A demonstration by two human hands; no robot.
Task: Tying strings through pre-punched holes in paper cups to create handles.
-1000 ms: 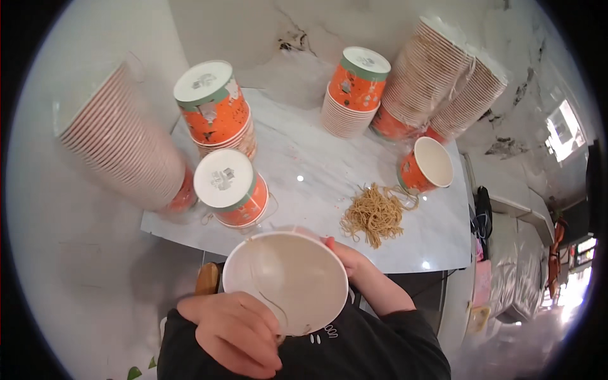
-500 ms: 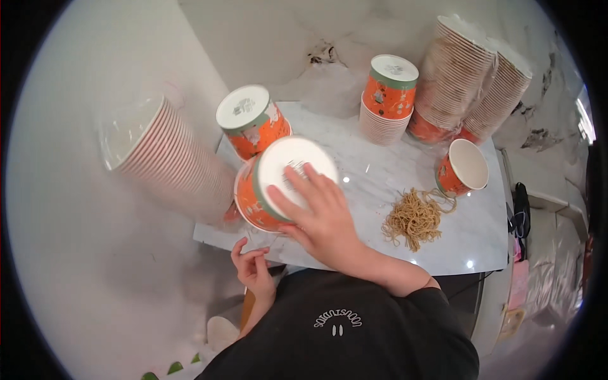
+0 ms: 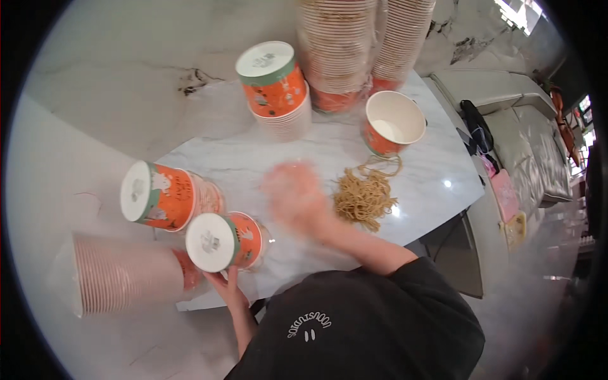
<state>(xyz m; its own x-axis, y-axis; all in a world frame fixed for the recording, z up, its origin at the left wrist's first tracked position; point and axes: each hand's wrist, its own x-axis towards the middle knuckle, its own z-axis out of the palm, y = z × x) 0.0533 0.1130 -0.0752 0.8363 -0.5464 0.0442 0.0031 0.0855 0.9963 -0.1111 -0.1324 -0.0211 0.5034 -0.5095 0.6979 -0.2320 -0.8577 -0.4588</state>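
Observation:
My left hand [image 3: 229, 289] touches the near side of an upside-down orange paper cup [image 3: 246, 239] with a green band and white base. Its thumb and fingers press against the cup, and the fingertips are partly hidden. This cup caps a short nested stack. Over the middle of the table, my right hand [image 3: 296, 195] is smeared by motion, left of a tangled heap of tan string [image 3: 364, 197]; its fingers cannot be made out. Behind the heap stands an upright orange paper cup [image 3: 382, 140], its white inside showing and a strand of string beside it.
Another capped cup stack [image 3: 171, 197] stands at the left, a third [image 3: 277, 95] at the back. Tall plastic-wrapped cup stacks [image 3: 339, 57] rise behind; a wrapped stack [image 3: 130, 272] is at the near left. The marble-patterned table [image 3: 215, 158] adjoins the wall. A pale sofa [image 3: 525, 136] is at right.
My right hand has left the near cup's base and moved right towards the string. My left hand has come up against that cup. The view has turned to the right.

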